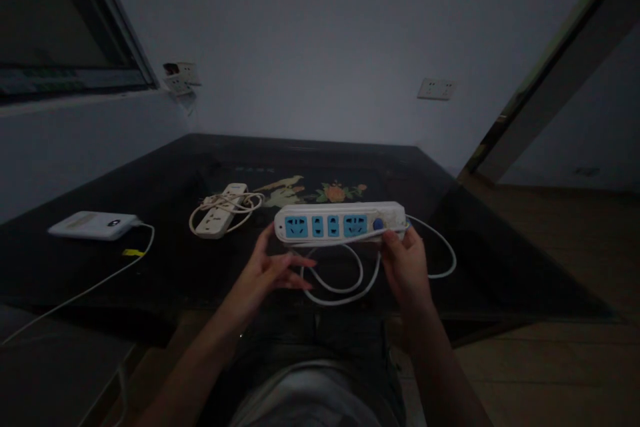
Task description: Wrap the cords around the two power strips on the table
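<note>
A white power strip (340, 223) with blue sockets and a round blue switch is raised over the dark table, its socket face toward me. My right hand (407, 263) grips its right end, the thumb pressing the white cord (350, 295) against the front. At the left end, my left hand (273, 270) touches the strip with one finger beside or behind it; the other fingers are stretched out below, near the looped cord. The cord hangs in loops under the strip and curves out to the right.
On the dark glossy table (165, 167) lies another power strip (220, 213) with its cord coiled over it. Farther left is a white power bank (95, 225) with a cable running off the edge. Wall sockets (436, 89) are behind the table.
</note>
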Action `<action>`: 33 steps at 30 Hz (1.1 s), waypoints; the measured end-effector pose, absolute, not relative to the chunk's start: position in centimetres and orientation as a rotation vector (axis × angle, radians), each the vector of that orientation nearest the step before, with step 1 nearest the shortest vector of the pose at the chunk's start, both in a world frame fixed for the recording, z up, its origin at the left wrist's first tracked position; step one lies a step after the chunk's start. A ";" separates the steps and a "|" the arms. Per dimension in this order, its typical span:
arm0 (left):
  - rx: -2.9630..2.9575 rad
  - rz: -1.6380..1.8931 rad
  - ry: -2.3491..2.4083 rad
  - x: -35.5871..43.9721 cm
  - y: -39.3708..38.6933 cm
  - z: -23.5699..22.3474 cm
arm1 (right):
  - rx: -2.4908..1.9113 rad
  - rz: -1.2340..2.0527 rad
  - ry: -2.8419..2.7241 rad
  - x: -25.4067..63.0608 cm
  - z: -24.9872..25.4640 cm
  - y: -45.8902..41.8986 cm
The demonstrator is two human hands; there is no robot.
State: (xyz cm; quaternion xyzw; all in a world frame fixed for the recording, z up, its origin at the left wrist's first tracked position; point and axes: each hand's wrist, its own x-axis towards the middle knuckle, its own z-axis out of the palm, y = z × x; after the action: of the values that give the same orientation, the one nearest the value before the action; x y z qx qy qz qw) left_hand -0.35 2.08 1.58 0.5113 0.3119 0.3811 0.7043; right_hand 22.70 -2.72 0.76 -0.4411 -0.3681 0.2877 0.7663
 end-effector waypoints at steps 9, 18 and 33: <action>1.906 1.349 0.715 -0.4 5.1 6.5 | -0.948 0.638 -1.266 22.7 6.6 1.2; 1.683 0.990 0.742 1.1 8.5 3.6 | -0.931 0.823 -1.256 21.5 4.8 2.0; 1.479 0.724 0.921 3.5 15.2 -3.9 | -1.552 0.052 -2.151 21.6 -6.4 -7.6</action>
State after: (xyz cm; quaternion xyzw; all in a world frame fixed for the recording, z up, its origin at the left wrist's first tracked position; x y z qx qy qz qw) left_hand 3.53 15.21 -3.92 0.6346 0.3952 0.3106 0.5871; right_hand 21.63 -7.56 -6.44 -0.5677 -0.7867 0.0190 0.2418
